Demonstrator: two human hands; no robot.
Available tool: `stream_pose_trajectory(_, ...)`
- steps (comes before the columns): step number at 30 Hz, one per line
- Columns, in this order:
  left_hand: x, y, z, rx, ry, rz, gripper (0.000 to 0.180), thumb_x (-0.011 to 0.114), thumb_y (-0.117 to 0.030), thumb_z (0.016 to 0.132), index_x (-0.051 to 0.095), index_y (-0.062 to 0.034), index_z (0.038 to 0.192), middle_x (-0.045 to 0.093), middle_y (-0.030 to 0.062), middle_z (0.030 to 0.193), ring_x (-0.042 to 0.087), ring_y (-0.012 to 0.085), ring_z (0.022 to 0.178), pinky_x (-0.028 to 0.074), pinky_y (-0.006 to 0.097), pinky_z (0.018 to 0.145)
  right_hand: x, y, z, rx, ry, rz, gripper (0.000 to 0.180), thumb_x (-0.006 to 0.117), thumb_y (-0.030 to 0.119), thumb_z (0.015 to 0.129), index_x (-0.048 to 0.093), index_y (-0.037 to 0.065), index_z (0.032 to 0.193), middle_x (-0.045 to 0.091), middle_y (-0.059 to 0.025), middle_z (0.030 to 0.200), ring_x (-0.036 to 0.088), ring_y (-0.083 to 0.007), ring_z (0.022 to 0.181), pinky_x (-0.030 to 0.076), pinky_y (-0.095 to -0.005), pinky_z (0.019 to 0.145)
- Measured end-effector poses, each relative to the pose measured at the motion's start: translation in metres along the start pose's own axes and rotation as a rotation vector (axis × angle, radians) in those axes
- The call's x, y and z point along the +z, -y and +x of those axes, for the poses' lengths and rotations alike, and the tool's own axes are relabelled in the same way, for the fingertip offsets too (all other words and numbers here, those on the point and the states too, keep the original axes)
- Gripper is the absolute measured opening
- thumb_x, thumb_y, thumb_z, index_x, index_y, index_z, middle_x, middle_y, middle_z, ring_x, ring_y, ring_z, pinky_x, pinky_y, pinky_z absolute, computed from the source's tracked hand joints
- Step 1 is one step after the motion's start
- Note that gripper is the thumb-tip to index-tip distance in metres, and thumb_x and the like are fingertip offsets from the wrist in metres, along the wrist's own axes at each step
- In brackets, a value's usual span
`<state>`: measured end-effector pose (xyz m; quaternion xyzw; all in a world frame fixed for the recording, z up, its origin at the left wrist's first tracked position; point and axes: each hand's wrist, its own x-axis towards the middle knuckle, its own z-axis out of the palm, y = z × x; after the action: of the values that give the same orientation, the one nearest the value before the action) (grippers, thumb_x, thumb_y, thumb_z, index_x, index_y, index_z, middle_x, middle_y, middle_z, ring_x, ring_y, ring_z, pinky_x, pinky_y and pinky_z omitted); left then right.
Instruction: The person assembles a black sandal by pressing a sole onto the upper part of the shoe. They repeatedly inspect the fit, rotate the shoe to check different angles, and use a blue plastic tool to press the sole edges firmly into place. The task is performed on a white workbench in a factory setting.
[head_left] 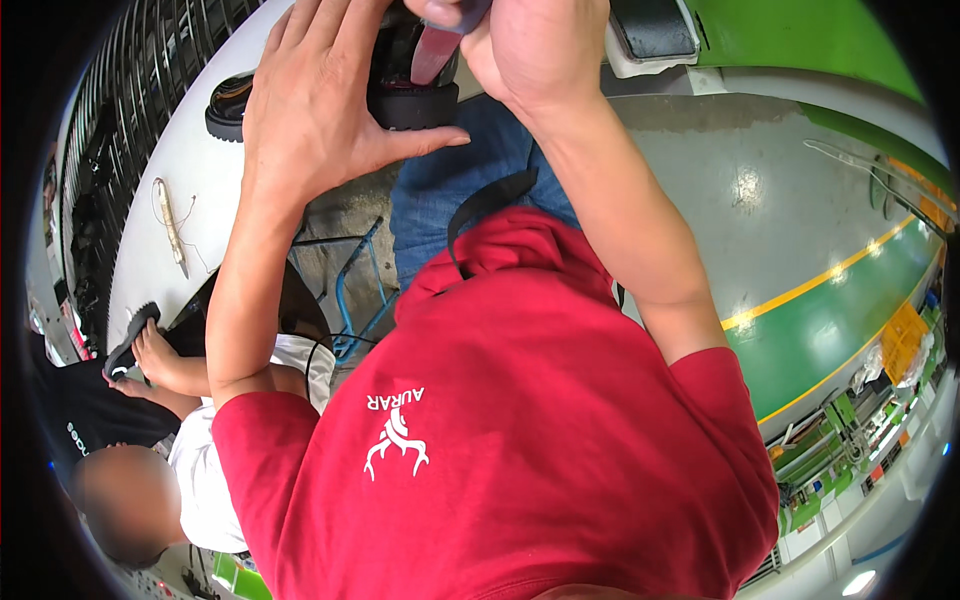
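At the top, my left hand holds a black shoe with a thick ridged sole in the crook between thumb and forefinger. Its thumb stretches along the sole's near edge; the fingertips are cut off by the frame. My right hand is closed around a brush, whose handle is mostly hidden. The flat pinkish-red bristles press down at the inside edge of the shoe's sole. Left of my left hand lies another black ridged-sole shoe, partly covered by the hand.
The white table carries a thin metallic pen-like tool. Rows of dark rods stand beyond it. At left, a co-worker's hands hold a black sole. A black pad in a white frame sits at upper right, beside a green surface.
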<state>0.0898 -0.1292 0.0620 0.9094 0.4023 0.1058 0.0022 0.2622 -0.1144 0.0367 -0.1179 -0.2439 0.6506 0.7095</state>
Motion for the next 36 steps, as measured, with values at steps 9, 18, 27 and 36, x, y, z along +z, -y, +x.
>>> stream_pose_trajectory(9,-0.001,-0.006,-0.003,-0.075,0.08,0.042,0.099,0.094,-0.067,0.063,0.069,-0.0087,0.139,0.057,0.0216,0.145,0.053,0.0471,0.137,0.045,0.057,0.113,0.003,-0.011,-0.015,-0.083,-0.28,-0.065,0.031,0.05,0.044,0.119,0.052,0.012,0.12,0.049,0.0008,0.078,0.04,-0.0068,0.052,0.031,-0.0236,0.045)
stream_pose_trajectory(18,-0.001,-0.004,-0.002,-0.067,0.075,0.03,0.092,0.095,-0.065,0.063,0.074,-0.0109,0.134,0.058,0.021,0.143,0.055,0.0469,0.136,0.047,0.058,0.112,-0.015,-0.018,-0.007,-0.053,-0.129,-0.019,0.037,0.048,0.048,0.119,0.05,0.012,0.108,0.047,0.0018,0.07,0.038,-0.0067,0.048,0.03,-0.0241,0.042)
stream_pose_trajectory(27,0.004,-0.007,0.003,-0.091,0.016,-0.078,0.093,0.096,-0.063,0.061,0.074,-0.0085,0.133,0.06,0.0217,0.141,0.057,0.0461,0.135,0.048,0.056,0.111,0.005,-0.012,-0.002,-0.033,-0.109,-0.099,0.048,0.048,0.05,0.118,0.048,0.014,0.087,0.045,0.0036,0.064,0.035,-0.0034,0.045,0.027,-0.0226,0.039)
stream_pose_trajectory(36,0.008,0.002,-0.001,-0.002,-0.021,-0.062,0.109,0.1,-0.062,0.056,0.067,-0.0019,0.141,0.058,0.0264,0.149,0.055,0.0499,0.139,0.046,0.058,0.114,-0.001,0.004,0.007,0.316,0.105,-0.132,0.058,0.043,0.059,0.117,0.049,0.014,0.079,0.039,0.0057,0.059,0.032,-0.0048,0.042,0.026,-0.0231,0.039)
